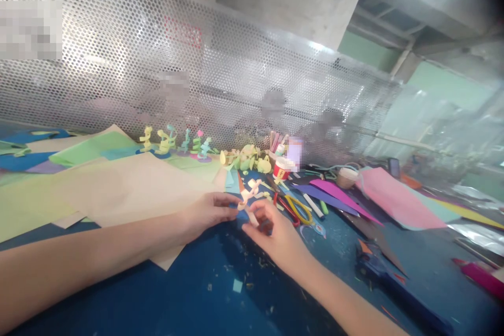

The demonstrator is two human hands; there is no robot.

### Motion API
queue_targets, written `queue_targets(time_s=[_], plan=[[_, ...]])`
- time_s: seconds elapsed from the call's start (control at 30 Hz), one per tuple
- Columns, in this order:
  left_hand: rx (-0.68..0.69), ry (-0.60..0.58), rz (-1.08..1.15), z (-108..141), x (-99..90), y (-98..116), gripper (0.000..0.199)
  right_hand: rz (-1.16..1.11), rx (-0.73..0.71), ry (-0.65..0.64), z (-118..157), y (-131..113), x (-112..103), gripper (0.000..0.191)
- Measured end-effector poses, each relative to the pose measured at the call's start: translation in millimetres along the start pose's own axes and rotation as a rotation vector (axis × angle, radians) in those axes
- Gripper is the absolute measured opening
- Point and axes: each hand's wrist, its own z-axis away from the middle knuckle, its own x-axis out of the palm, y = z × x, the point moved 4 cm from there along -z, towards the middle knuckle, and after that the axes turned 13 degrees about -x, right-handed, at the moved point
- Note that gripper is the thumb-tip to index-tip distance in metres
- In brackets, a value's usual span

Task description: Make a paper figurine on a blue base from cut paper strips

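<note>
Between my two hands, a small pale peach figure of folded and curled paper strips [251, 197] stands above the blue table [189, 294]. The fingers of my left hand [210, 212] are closed in a pinch on its left side. My right hand [271, 228] has thumb and fingers curled around its lower strip from the right. Exactly where the fingertips press is partly hidden. Just beyond my right hand lie scissors with yellow handles [298, 210] and a red-handled pair [284, 209].
Large cream paper sheets [134, 189] spread on the left. Several curled-paper figures [205, 147] stand along the perforated metal screen [129, 63]. A red-and-white cup [281, 169] sits behind the scissors. Pink paper [397, 199] and a dark blue glue gun-like tool [397, 286] lie right.
</note>
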Motion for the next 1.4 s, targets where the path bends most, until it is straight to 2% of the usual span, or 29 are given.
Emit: queue_targets(time_s=[0.27, 0.47, 0.63, 0.8, 0.93, 1.13, 1.2, 1.3, 1.4], plan=[[-0.014, -0.009, -0.005, 2.3, 2.5, 2.0, 0.028, 0.100, -0.004, 0.142, 1.3, 6.2, -8.7, 0.017], [-0.023, -0.040, -0.064, 1.7, 1.5, 0.5, 0.032, 0.153, -0.050, 0.139, -2.6, 3.2, -9.2, 0.012], [0.041, -0.137, -0.204, 4.9, 7.4, 2.7, 0.037, 0.175, -0.058, 0.131, -2.2, 1.8, -11.4, 0.008], [0.172, -0.035, -0.489, 9.4, 11.2, 2.1, 0.047, 0.170, -0.065, 0.101, -2.1, -2.2, -9.8, 0.006], [0.288, 0.038, -0.616, 13.9, 11.2, 0.9, 0.052, 0.162, -0.053, 0.106, -1.8, -3.1, -7.3, 0.007], [0.335, 0.096, -0.677, 11.2, 8.1, -1.4, 0.035, 0.139, -0.032, 0.088, -0.8, -0.2, -5.4, 0.006], [0.320, 0.077, -0.616, 11.3, 8.5, -1.0, 0.031, 0.118, -0.037, 0.081, -1.0, -0.3, -4.5, 0.009], [0.228, 0.023, -0.523, 12.8, 10.0, -0.4, 0.025, 0.092, -0.025, 0.059, -0.6, 0.0, -2.5, 0.010], [0.187, 0.054, -0.531, 13.3, 8.4, 1.3, 0.028, 0.073, -0.018, 0.054, 1.0, 0.4, -1.4, 0.009]])
